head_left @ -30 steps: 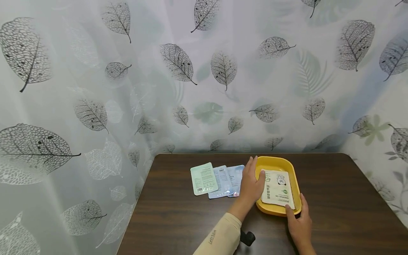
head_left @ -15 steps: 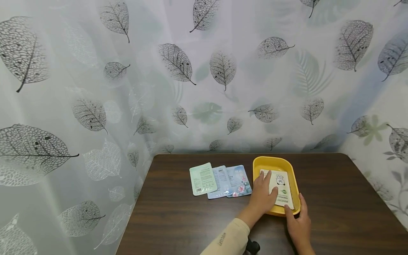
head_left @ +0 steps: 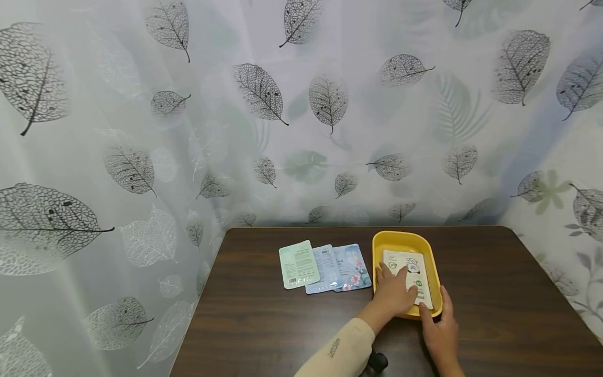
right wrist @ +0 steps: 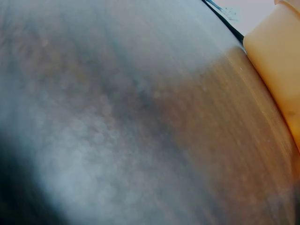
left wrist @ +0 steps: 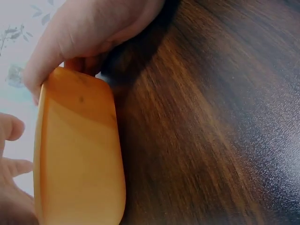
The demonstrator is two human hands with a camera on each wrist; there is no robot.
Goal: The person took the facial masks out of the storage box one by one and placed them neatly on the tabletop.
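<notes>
A yellow plastic tray sits at the right of the brown table. In it lies a flat white packet with a panda print and green lettering. My left hand reaches over the tray's left side, fingers spread on the packet near its left edge. My right hand grips the near right corner of the tray, thumb at the inner rim and fingers outside. In the left wrist view, the orange-looking tray wall fills the left side, with left fingers showing beyond its rim. The right wrist view shows only the tray's outer wall and blurred tabletop.
Left of the tray lie three overlapping flat sachets: a pale green one, a light blue one and a flowered blue one. A leaf-print curtain hangs behind the table. A black wrist device shows beside the left sleeve.
My left hand has moved from the tray's left rim rightward and nearer, onto the white packet, uncovering the flowered sachet. My right hand keeps its grip on the tray.
</notes>
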